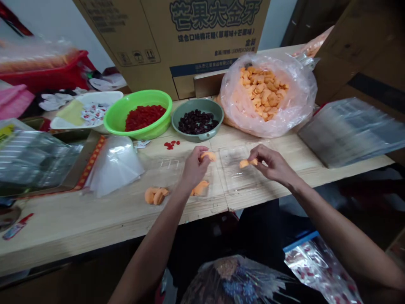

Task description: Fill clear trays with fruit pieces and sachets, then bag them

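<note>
Two hands: left hand [193, 169] pinches an orange piece [209, 156]; right hand [276, 164] pinches another [244, 163].
Grey bowl [191, 137]: both held pieces are on its near side.
Orange edges: best gripped gently; pieces probably light, soft, easily dented.

Moderate indoor light, dark below the hands [195, 166] [268, 162]; glare on plastic left of them; outer edges stretched, blurry.

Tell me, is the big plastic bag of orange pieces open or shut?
Open. The plastic bag has its mouth spread wide, and the orange pieces inside show through it, uncovered.
</note>
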Available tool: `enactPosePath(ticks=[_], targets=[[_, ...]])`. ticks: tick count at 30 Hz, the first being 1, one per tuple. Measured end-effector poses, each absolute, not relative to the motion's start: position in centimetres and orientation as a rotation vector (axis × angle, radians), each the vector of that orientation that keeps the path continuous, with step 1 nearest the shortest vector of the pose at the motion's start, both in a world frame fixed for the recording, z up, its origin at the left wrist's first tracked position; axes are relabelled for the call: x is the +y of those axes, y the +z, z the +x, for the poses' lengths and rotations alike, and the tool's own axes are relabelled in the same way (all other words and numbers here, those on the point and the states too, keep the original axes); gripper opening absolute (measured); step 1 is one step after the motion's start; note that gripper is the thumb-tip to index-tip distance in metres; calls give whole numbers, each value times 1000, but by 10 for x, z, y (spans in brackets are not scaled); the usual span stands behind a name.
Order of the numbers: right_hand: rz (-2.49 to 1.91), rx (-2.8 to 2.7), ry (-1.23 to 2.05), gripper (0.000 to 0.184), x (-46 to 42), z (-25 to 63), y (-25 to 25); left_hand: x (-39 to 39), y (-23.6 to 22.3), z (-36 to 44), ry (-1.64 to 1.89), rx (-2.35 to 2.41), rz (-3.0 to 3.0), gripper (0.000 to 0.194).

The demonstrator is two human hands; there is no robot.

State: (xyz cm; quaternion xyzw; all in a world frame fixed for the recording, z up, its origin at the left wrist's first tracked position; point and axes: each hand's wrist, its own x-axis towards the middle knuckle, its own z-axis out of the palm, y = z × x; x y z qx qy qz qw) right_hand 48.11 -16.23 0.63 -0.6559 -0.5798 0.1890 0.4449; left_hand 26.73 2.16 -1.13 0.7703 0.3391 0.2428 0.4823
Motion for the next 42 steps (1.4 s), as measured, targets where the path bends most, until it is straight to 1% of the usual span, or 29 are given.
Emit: enactPosePath(ticks=[2, 4, 6, 9, 13, 14, 18, 19, 21, 22, 25, 27, 30, 32, 35, 39, 42], targets=[[-1577, -1497, 466, 11, -176, 483, -1, 3, -1, 274, 321, 698, 1649, 25], [-1586, -1512, 454, 15, -184, 486, -9, -15, 1, 284, 53, 562, 1542, 23], [-1619, -1465, 433, 17, -190, 488, -15, -30, -6, 294, -50, 498, 1578, 23], [-1691, -1360, 361, 18, -196, 481, -19, -45, -23, 306, 79, 605, 1723, 26], [-1832, -1316, 234, 23, -201, 460, -22, -62, -33, 309, 282, 814, 1786, 11], [-1845, -1301, 215, 23, -201, 455, -24, -66, -31, 308, 316, 838, 1773, 11], [-1862, -1180, 169, 20, -202, 449, -32, -78, -24, 303, 402, 874, 1714, 20], [-1861, -1164, 173, 20, -202, 450, -34, -80, -23, 302, 434, 874, 1706, 19], [-1844, -1169, 214, 20, -204, 452, -38, -84, -25, 301, 486, 851, 1688, 8], [-1824, -1180, 243, 20, -204, 453, -39, -85, -27, 301, 501, 832, 1688, 7], [-1714, -1250, 307, 21, -204, 457, -39, -86, -31, 300, 481, 788, 1837, 27], [-1625, -1361, 346, 22, -201, 460, -37, -87, -31, 298, 427, 772, 2094, 30], [-1548, -1596, 422, 28, -196, 466, -34, -85, -26, 296, 279, 770, 2497, 26], [-1570, -1761, 441, 35, -195, 469, -31, -83, -23, 295, 197, 805, 2615, 20], [-1695, -1944, 377, 38, -198, 467, -25, -77, -21, 295, 174, 832, 2577, 17], [-1940, -1919, 278, 31, -200, 454, -20, -67, -21, 296, 207, 880, 2389, 24], [-2036, -1981, 260, 34, -197, 445, -20, -62, -21, 298, 160, 878, 2358, 16]])
